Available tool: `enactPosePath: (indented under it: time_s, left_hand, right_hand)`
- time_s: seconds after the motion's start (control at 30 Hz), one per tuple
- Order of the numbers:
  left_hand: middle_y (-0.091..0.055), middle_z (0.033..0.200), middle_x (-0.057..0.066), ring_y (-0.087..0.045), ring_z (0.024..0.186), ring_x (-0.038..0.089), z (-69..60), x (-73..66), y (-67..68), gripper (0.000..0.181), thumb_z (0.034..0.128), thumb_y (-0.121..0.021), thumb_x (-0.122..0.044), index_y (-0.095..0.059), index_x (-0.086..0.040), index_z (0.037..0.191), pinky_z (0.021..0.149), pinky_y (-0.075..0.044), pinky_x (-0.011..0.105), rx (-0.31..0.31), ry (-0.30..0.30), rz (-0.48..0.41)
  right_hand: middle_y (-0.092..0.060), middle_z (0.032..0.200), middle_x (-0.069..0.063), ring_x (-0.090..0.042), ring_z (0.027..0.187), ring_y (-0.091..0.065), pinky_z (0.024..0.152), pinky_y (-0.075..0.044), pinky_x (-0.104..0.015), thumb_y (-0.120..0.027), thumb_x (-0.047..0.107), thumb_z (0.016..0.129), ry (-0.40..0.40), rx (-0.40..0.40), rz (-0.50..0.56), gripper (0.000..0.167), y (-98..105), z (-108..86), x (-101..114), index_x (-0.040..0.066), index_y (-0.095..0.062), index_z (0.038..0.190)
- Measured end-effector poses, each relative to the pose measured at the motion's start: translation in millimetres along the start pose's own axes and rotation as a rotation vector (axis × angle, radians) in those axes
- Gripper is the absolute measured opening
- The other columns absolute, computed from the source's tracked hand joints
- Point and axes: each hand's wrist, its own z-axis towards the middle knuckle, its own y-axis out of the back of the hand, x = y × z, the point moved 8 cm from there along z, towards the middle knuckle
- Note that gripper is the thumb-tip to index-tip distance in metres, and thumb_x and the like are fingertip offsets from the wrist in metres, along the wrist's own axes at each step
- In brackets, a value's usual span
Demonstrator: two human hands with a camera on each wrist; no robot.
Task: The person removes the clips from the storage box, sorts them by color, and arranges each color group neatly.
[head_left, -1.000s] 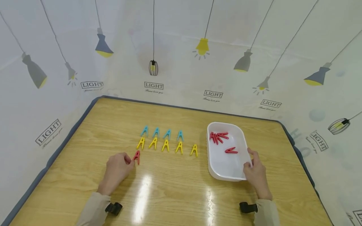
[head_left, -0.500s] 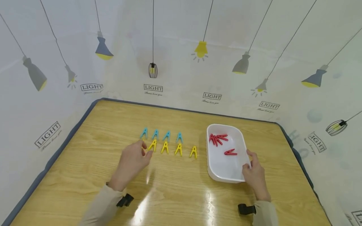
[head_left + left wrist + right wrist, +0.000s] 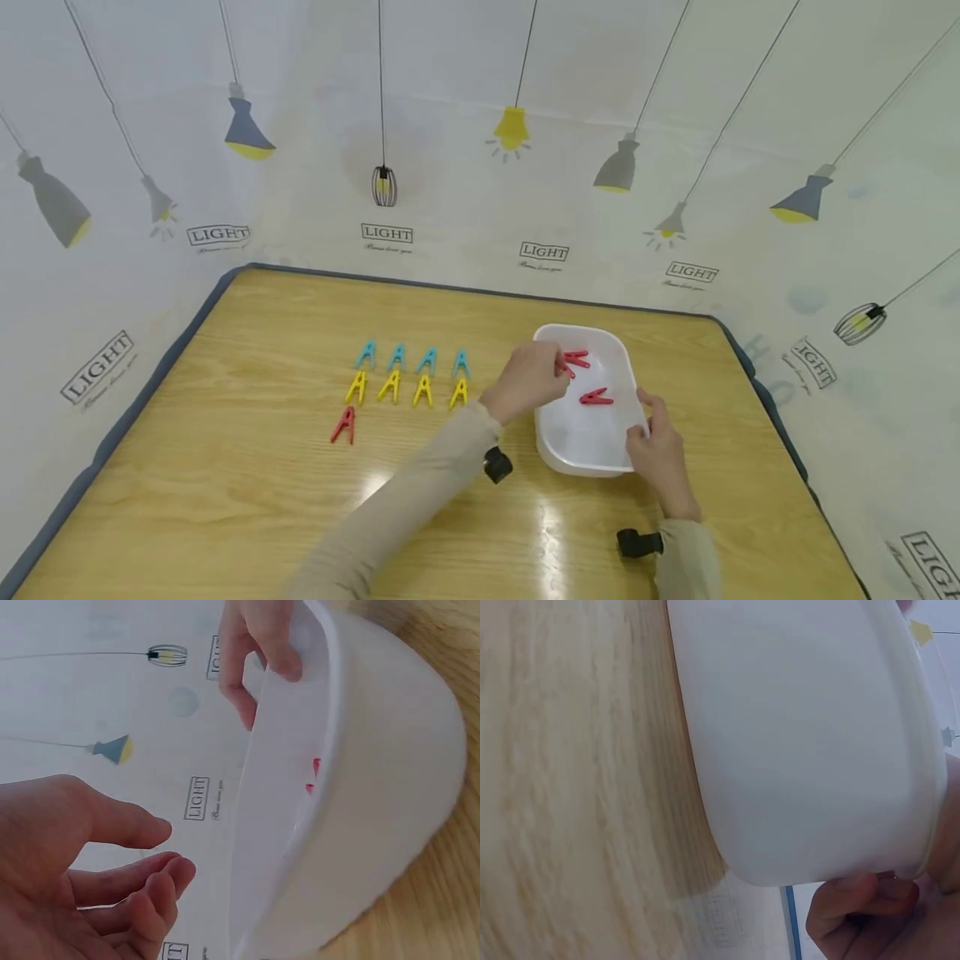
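Note:
My left hand is over the left side of a white plastic tray. In the left wrist view its thumb and fingers stand apart with nothing between them. Beneath and beside it lie red clothespins in the tray; the hand partly hides some. My right hand grips the tray's right rim, thumb inside, fingers outside, as the right wrist view partly shows. Left of the tray, blue clothespins form a row, with yellow clothespins below them. One red clothespin lies below the leftmost yellow one.
The wooden table has a dark blue edge along the back and sides. Behind it hangs a pale wall covering printed with lamps. Black wrist straps sit at both sleeves.
The red clothespin was set down below the yellow row and let go. My left hand has moved right, from the rows to the tray. My right hand stays on the rim.

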Motion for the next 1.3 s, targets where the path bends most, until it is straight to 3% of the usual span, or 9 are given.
enactPosePath:
  time_s: [0.1, 0.27, 0.4, 0.57, 0.63, 0.9, 1.03, 1.17, 1.3]
  left_hand:
    - [-0.060, 0.076, -0.003, -0.053, 0.067, 0.009, 30.2, -20.7, -15.2, 0.010, 0.0910, -0.067, -0.016, -0.065, -0.009, 0.085, 0.058, -0.042, 0.019, 0.056, 0.011, -0.030]
    - [-0.042, 0.060, -0.007, -0.038, 0.054, 0.006, 70.3, -40.1, -35.1, 0.026, 0.0870, -0.064, -0.008, -0.051, -0.014, 0.065, 0.050, -0.031, 0.019, 0.038, 0.011, -0.110]
    - [-0.033, 0.056, -0.005, -0.031, 0.052, 0.009, 80.9, -24.0, -73.5, 0.036, 0.0832, -0.065, -0.005, -0.039, -0.014, 0.060, 0.049, -0.028, 0.021, 0.073, 0.025, -0.029]
    - [-0.062, 0.074, 0.002, -0.052, 0.067, 0.015, 82.2, 0.3, -111.9, 0.010, 0.0823, -0.071, -0.013, -0.063, -0.008, 0.080, 0.064, -0.047, 0.026, 0.127, 0.075, 0.111]
    - [-0.068, 0.086, 0.005, -0.055, 0.073, 0.017, 85.0, 4.3, -119.3, 0.014, 0.0832, -0.071, -0.016, -0.067, -0.006, 0.091, 0.069, -0.050, 0.029, 0.135, 0.095, 0.128]
    - [-0.070, 0.094, 0.007, -0.057, 0.077, 0.019, 91.7, -2.0, -122.5, 0.023, 0.0864, -0.071, -0.022, -0.069, -0.005, 0.102, 0.071, -0.050, 0.030, 0.163, 0.080, 0.177]
    - [-0.062, 0.077, 0.002, -0.056, 0.068, 0.017, 88.6, -3.6, -119.1, 0.015, 0.0845, -0.074, -0.019, -0.065, -0.008, 0.087, 0.062, -0.045, 0.026, 0.169, 0.078, 0.154]
    - [-0.050, 0.056, -0.003, -0.052, 0.052, 0.011, 88.3, -3.7, -117.7, 0.032, 0.0898, -0.072, -0.021, -0.054, -0.012, 0.065, 0.051, -0.040, 0.021, 0.184, 0.079, 0.075]
    - [-0.048, 0.050, -0.005, -0.049, 0.047, 0.008, 90.9, -3.0, -111.8, 0.036, 0.0913, -0.072, -0.019, -0.053, -0.013, 0.062, 0.048, -0.037, 0.020, 0.157, 0.074, -0.003]
  right_hand:
    - [-0.041, 0.071, -0.006, -0.018, 0.061, -0.041, 0.054, -0.037, -0.029, -0.045, 0.004, 0.096, 0.012, 0.000, -0.004, 0.057, 3, 1.5, 2, 0.007, -0.035, 0.152]
    - [-0.037, 0.067, -0.003, -0.015, 0.057, -0.037, 0.051, -0.034, -0.027, -0.046, 0.000, 0.094, 0.042, -0.026, 0.009, 0.056, 3, -2.0, 3, 0.005, -0.037, 0.149]
    - [-0.036, 0.064, -0.001, -0.014, 0.054, -0.036, 0.050, -0.033, -0.027, -0.047, -0.001, 0.093, 0.050, -0.021, 0.020, 0.056, -9, -6.3, 3, 0.005, -0.039, 0.148]
    - [-0.042, 0.065, -0.004, -0.014, 0.053, -0.038, 0.050, -0.034, -0.027, -0.049, -0.004, 0.089, 0.092, -0.052, 0.028, 0.056, -12, -7.6, 6, 0.004, -0.044, 0.145]
    - [-0.044, 0.065, -0.005, -0.014, 0.054, -0.039, 0.050, -0.034, -0.028, -0.048, -0.004, 0.089, 0.101, -0.075, 0.030, 0.056, -7, -6.5, 6, 0.004, -0.044, 0.144]
    - [-0.049, 0.067, -0.009, -0.015, 0.055, -0.042, 0.051, -0.036, -0.027, -0.048, -0.004, 0.089, 0.099, -0.097, 0.016, 0.056, 7, -2.1, 3, 0.004, -0.044, 0.144]
    - [-0.052, 0.067, -0.009, -0.015, 0.056, -0.044, 0.052, -0.038, -0.028, -0.050, -0.005, 0.087, 0.110, -0.110, 0.026, 0.057, 7, -3.1, 4, 0.004, -0.046, 0.143]
    - [-0.050, 0.065, -0.007, -0.014, 0.055, -0.043, 0.051, -0.037, -0.028, -0.050, -0.005, 0.087, 0.118, -0.118, 0.027, 0.056, 8, -4.2, 5, 0.004, -0.046, 0.142]
    - [-0.047, 0.064, -0.006, -0.013, 0.053, -0.041, 0.050, -0.035, -0.027, -0.050, -0.005, 0.087, 0.131, -0.126, 0.023, 0.056, 8, -3.1, 5, 0.003, -0.047, 0.142]
